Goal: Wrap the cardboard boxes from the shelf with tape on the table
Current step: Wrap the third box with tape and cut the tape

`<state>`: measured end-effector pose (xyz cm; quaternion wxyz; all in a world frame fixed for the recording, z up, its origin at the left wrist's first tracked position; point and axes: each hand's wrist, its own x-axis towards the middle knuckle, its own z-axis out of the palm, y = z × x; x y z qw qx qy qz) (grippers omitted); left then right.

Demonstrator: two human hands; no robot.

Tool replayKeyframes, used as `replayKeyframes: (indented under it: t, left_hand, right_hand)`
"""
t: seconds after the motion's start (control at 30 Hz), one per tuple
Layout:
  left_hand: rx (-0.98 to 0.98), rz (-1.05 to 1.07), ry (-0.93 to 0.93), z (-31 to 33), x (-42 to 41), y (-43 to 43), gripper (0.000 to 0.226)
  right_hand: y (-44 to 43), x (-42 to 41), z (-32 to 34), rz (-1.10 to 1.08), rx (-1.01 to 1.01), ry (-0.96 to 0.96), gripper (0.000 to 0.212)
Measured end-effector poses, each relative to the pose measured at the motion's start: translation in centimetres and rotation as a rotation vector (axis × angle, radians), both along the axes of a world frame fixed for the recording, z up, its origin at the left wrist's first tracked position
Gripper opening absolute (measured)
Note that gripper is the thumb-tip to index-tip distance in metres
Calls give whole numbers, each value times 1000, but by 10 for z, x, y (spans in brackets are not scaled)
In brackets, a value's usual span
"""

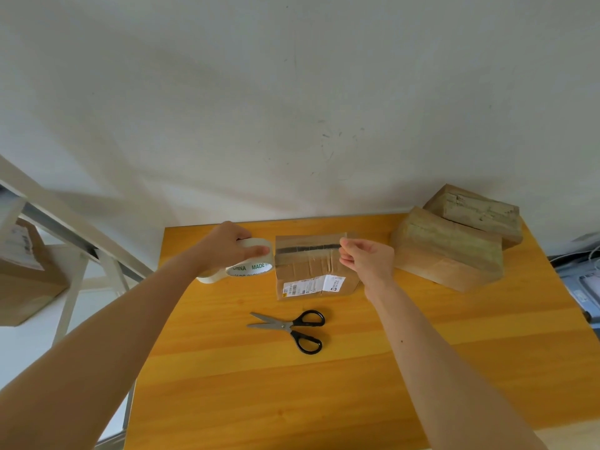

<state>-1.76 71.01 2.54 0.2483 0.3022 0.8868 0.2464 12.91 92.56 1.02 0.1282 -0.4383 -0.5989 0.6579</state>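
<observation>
A small cardboard box with a white shipping label lies near the middle of the orange table. Just left of it, my left hand grips a roll of clear tape from above. A strip of clear tape stretches from the roll across the top of the box. My right hand pinches the free end of that strip at the box's right side. Black-handled scissors lie open on the table in front of the box.
Two tape-wrapped boxes are stacked at the table's back right corner against the white wall. A white shelf frame with a cardboard box stands at the left. Devices and cables sit beyond the right table edge.
</observation>
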Motion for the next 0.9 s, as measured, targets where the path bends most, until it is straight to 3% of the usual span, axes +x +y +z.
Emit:
replayKeyframes:
  t: [0.2, 0.47, 0.9]
  left_hand:
    - [-64, 10, 29, -3, -2, 3, 31]
    - [-84, 5, 3, 4, -13, 12, 30]
    - [-188, 17, 82, -2, -10, 16, 31]
  right_hand:
    - [0, -8, -9, 119, 263, -88, 12]
    - [7, -17, -10, 197, 398, -118, 7]
    - [-2, -24, -12, 122, 196, -51, 12]
